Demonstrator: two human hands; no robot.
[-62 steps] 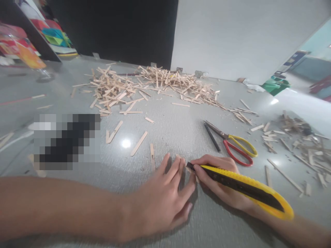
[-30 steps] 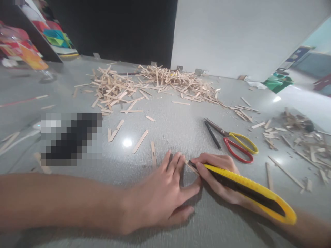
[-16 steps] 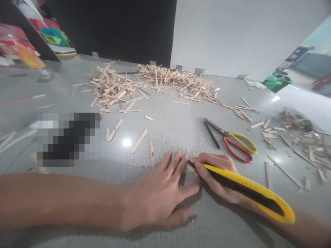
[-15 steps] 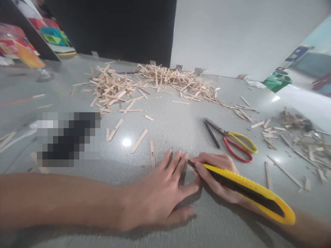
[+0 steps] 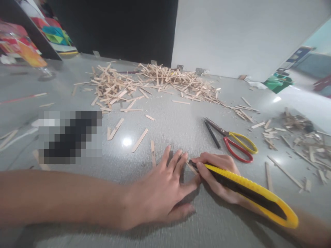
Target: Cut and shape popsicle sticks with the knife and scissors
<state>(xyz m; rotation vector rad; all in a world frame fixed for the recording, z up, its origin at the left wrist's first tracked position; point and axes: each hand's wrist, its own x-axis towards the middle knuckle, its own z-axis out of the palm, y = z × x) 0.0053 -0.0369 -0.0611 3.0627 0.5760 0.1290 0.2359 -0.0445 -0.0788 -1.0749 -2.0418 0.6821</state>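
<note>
My left hand [image 5: 161, 189] lies flat on the grey floor, fingers spread, pinning a small wooden stick [image 5: 191, 168] whose end shows between my fingertips. My right hand [image 5: 217, 174] grips a yellow and black utility knife [image 5: 248, 191] like a pen. The knife's tip rests on the stick right beside my left fingertips. Most of the stick is hidden under my fingers.
A big heap of wooden sticks [image 5: 144, 84] lies at the back. Loose sticks [image 5: 139, 139] lie just beyond my left hand. Red and yellow scissors [image 5: 232, 143] and a black pen [image 5: 212, 134] lie to the right. Stick offcuts [image 5: 297, 137] lie scattered at far right. A blurred patch sits at left.
Both hands stay in place with the knife tip on the stick. My left fingers shifted slightly, and the view drifted a little.
</note>
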